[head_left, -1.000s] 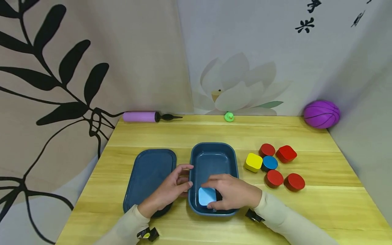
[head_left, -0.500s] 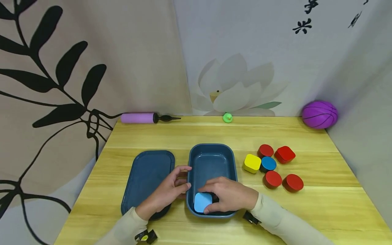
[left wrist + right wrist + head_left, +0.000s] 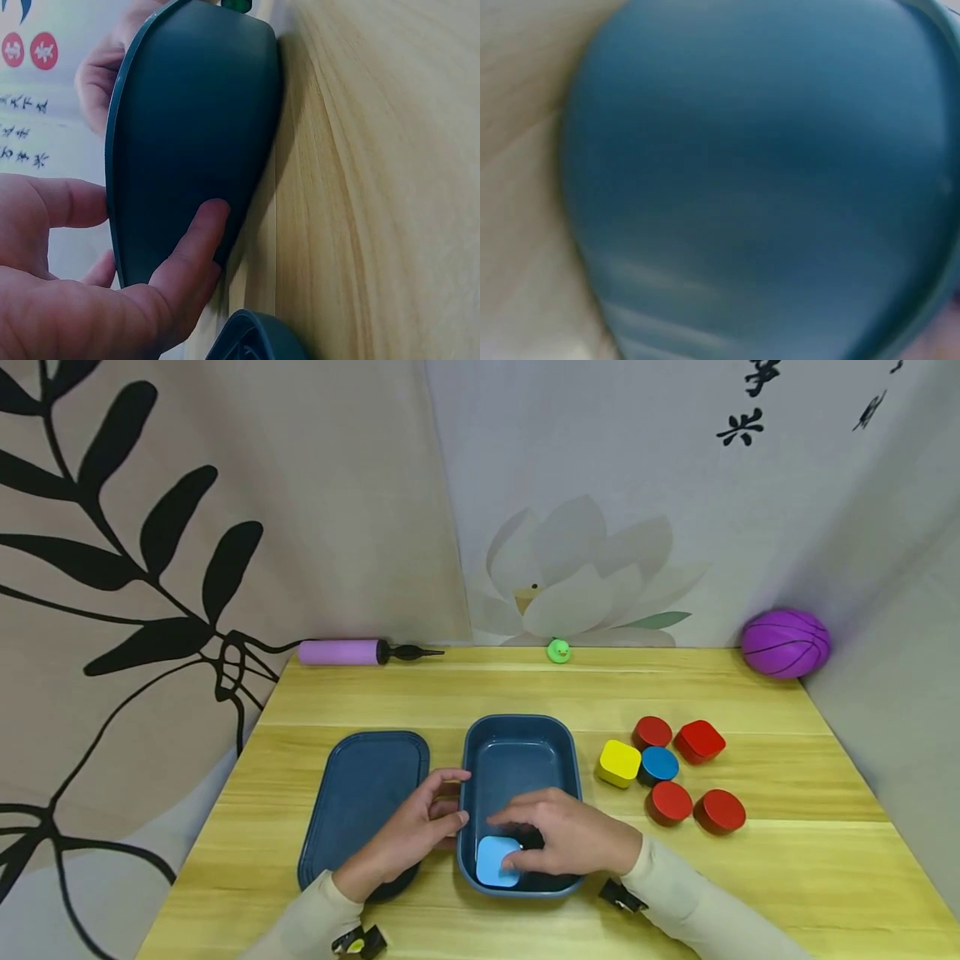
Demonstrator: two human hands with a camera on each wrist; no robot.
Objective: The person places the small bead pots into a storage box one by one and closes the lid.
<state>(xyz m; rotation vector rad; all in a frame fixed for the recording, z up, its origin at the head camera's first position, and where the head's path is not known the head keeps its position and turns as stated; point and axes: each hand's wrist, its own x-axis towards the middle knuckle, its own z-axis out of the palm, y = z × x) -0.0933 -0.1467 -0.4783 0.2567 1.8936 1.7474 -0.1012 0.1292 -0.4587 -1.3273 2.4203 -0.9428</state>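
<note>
A dark blue rectangular box [image 3: 525,768] stands in the middle of the table. In its near left corner lies a light blue rounded-square block [image 3: 492,862]. My right hand [image 3: 564,833] reaches into the box, its thumb overlapping the block in the head view and its index finger apart, above the block's far edge. The right wrist view shows mostly the blurred outer wall of the box [image 3: 757,172]. Fairly straight fingers of my left hand [image 3: 420,822] rest against the box's left side; in the left wrist view they touch its outer wall [image 3: 187,112].
A matching dark blue lid [image 3: 367,802] lies left of the box. To the right are several red blocks [image 3: 670,802], a yellow block [image 3: 618,763] and a blue round block [image 3: 658,765]. A purple pump [image 3: 341,652], green duck [image 3: 558,651] and purple ball [image 3: 785,643] line the back.
The light blue block has shifted toward the box's near left corner. It was between my right thumb and index finger; the index finger has since come away. My left hand stays at the box's side.
</note>
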